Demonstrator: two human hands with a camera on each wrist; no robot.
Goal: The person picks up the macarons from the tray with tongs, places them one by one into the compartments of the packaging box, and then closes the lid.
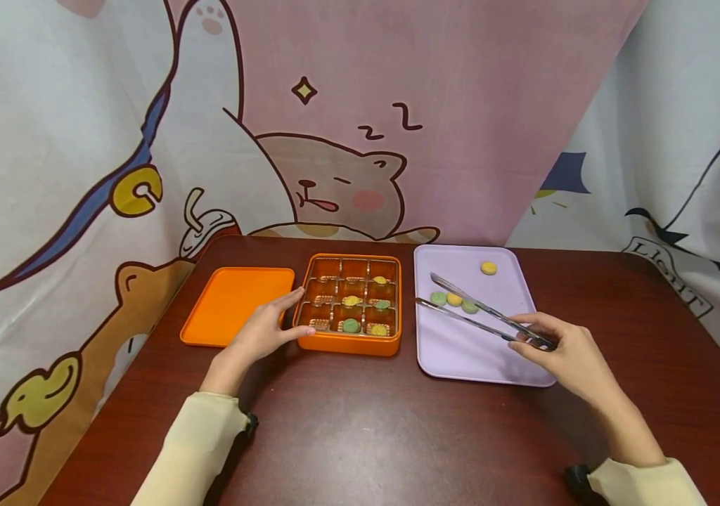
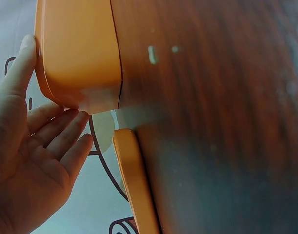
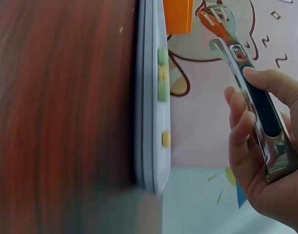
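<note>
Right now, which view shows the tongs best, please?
The right wrist view: the tongs appear largest there, held by the right hand. Head shows them smaller, over the tray; left wrist does not show them.

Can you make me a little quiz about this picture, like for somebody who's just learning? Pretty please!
1. Which of the person's hands holds the tongs?

2. True or false: the lid is on top of the box.

3. How many round pieces are on the tray?
A) two
B) four
C) six

Key:
1. The right hand.
2. False: it lies on the table, beside the box.
3. B: three in a row and one apart.
</note>
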